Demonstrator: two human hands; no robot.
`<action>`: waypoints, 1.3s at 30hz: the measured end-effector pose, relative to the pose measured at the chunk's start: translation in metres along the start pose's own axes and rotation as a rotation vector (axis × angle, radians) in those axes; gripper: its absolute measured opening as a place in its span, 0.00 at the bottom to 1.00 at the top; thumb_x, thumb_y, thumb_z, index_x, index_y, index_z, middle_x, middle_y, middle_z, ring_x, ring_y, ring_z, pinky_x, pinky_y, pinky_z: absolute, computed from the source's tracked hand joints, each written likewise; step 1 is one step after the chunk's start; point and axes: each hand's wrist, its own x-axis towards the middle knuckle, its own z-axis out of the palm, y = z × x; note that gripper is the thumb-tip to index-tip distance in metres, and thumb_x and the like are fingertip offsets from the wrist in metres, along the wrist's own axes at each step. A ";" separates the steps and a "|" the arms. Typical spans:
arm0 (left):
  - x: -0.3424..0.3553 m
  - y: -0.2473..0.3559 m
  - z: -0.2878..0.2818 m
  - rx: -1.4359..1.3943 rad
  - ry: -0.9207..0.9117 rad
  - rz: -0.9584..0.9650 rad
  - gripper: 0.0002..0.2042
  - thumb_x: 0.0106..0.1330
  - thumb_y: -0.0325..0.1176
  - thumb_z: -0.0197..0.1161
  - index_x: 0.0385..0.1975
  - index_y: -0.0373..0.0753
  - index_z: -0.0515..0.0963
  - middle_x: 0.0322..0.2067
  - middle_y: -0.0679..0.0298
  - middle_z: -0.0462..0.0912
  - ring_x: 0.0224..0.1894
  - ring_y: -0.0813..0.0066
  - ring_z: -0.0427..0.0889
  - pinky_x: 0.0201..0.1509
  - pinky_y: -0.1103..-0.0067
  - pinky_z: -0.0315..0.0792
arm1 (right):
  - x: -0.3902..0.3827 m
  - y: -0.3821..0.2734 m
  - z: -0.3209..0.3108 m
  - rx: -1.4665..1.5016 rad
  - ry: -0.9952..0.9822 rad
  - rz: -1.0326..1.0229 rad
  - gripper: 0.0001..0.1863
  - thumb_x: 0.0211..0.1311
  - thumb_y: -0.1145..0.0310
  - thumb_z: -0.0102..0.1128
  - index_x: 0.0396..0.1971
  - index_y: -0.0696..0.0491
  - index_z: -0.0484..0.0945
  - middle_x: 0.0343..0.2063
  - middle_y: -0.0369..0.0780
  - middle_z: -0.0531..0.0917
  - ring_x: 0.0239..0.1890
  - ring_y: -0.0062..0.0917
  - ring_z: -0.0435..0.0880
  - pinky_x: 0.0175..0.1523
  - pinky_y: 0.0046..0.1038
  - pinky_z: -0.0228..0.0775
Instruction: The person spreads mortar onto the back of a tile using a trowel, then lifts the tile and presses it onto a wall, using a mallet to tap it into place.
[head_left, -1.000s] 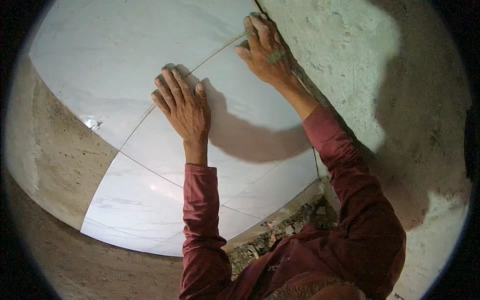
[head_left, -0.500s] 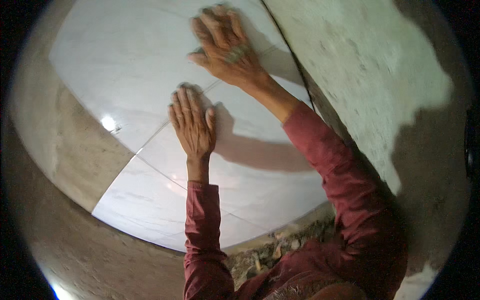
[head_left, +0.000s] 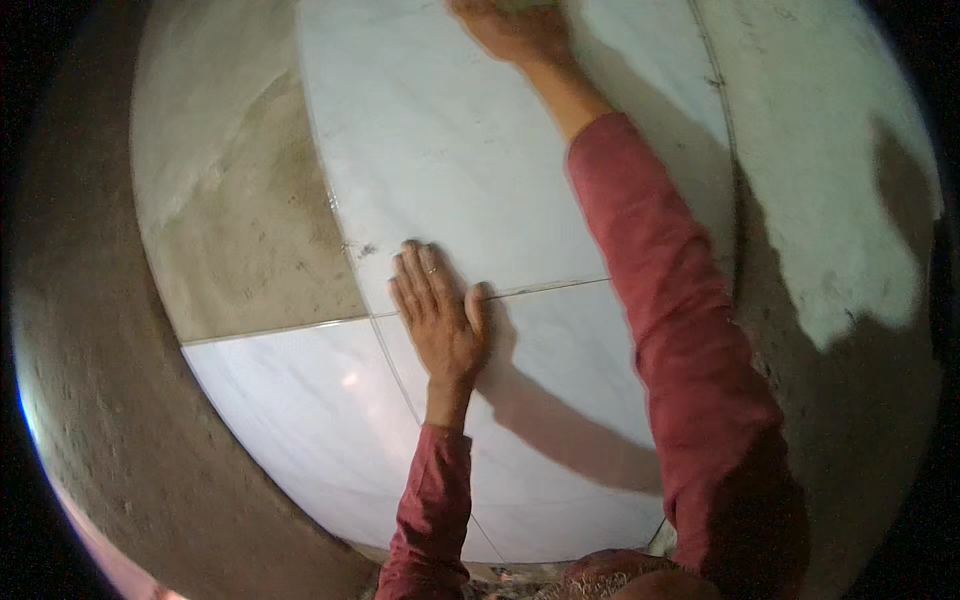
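My left hand (head_left: 435,325) lies flat on glossy white floor tiles, its fingers stretched out and thumb apart. It spans the joint between the large far tile (head_left: 450,170) and the nearer tile (head_left: 570,350), close to the corner where they meet a left-hand tile (head_left: 280,400). My right hand (head_left: 520,35) reaches to the far part of the large tile, at the picture's top edge. Its thumb sticks out to the left and a greenish-grey smear shows on its back. The other fingertips are cut off by the frame. No tool is visible in either hand.
Left of the large tile is a bare, damp-looking cement patch (head_left: 260,230). A pale, rough plastered wall (head_left: 800,200) runs along the right, with a dark gap at the tile edge. Brown rough ground (head_left: 90,420) curves along the left. My arms cast shadows over the tiles.
The view has shifted and turned. My right hand now reaches farther up, partly out of the picture. My left hand stays flat near the tile joint, now closer to the corner.
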 end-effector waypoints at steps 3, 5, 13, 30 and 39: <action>0.007 -0.002 -0.005 -0.031 0.040 0.026 0.33 0.79 0.46 0.45 0.76 0.31 0.51 0.77 0.45 0.49 0.79 0.47 0.46 0.80 0.55 0.40 | -0.007 0.009 -0.028 -0.078 -0.011 0.006 0.37 0.78 0.46 0.37 0.74 0.59 0.56 0.76 0.50 0.54 0.79 0.47 0.45 0.80 0.50 0.28; 0.004 -0.004 -0.002 -0.041 0.044 0.016 0.33 0.79 0.48 0.43 0.75 0.31 0.52 0.76 0.45 0.50 0.79 0.48 0.47 0.80 0.56 0.40 | -0.018 0.011 -0.028 -0.044 -0.041 0.005 0.36 0.77 0.49 0.41 0.73 0.59 0.58 0.75 0.50 0.57 0.78 0.48 0.47 0.80 0.51 0.30; -0.038 -0.013 0.003 -0.076 -0.053 -0.053 0.35 0.80 0.54 0.37 0.76 0.33 0.49 0.77 0.46 0.46 0.79 0.44 0.44 0.80 0.54 0.38 | -0.119 -0.031 -0.070 0.037 -0.029 0.010 0.33 0.71 0.58 0.56 0.70 0.59 0.62 0.71 0.49 0.61 0.75 0.50 0.55 0.79 0.51 0.42; -0.717 -0.006 -0.493 -0.146 -2.175 -0.755 0.21 0.69 0.45 0.61 0.52 0.35 0.76 0.50 0.50 0.78 0.52 0.50 0.76 0.56 0.59 0.68 | -0.399 -0.134 -0.189 0.279 -0.528 -0.153 0.29 0.69 0.57 0.63 0.65 0.55 0.71 0.67 0.46 0.67 0.72 0.56 0.59 0.74 0.57 0.53; -0.762 0.019 -0.742 0.200 -0.915 -2.557 0.32 0.57 0.38 0.72 0.60 0.27 0.73 0.45 0.46 0.86 0.49 0.60 0.87 0.51 0.72 0.78 | -0.796 -0.205 -0.588 0.493 -2.602 -0.503 0.20 0.71 0.58 0.58 0.57 0.51 0.77 0.55 0.45 0.74 0.57 0.46 0.68 0.59 0.49 0.64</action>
